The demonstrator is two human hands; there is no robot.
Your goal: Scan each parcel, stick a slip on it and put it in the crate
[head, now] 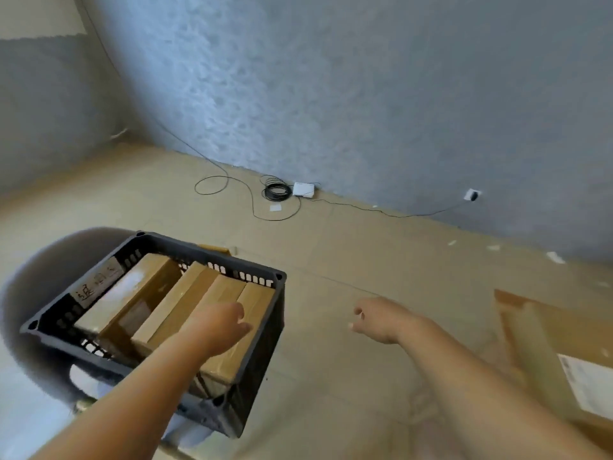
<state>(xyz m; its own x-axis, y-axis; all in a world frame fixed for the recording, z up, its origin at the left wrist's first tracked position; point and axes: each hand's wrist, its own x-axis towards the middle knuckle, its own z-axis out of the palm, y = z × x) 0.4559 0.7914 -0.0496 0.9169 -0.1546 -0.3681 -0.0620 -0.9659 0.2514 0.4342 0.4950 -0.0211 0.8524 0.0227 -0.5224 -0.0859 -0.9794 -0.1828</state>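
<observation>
A black slotted plastic crate (262, 330) stands at lower left with several brown taped parcels (139, 293) packed inside, one bearing a white slip. My left hand (222, 327) reaches over the crate, fingers loosely bent, above the rightmost parcel (257, 298); whether it touches is unclear. My right hand (381, 322) hangs in the air to the right of the crate, fingers loosely curled and holding nothing. No scanner is in view.
A large brown carton (537, 346) with a white label lies at the right edge. On the beige floor by the grey wall lie black cables (275, 190), a white box (303, 189) and a wall socket (471, 195). The crate rests on a round grey seat (30, 283).
</observation>
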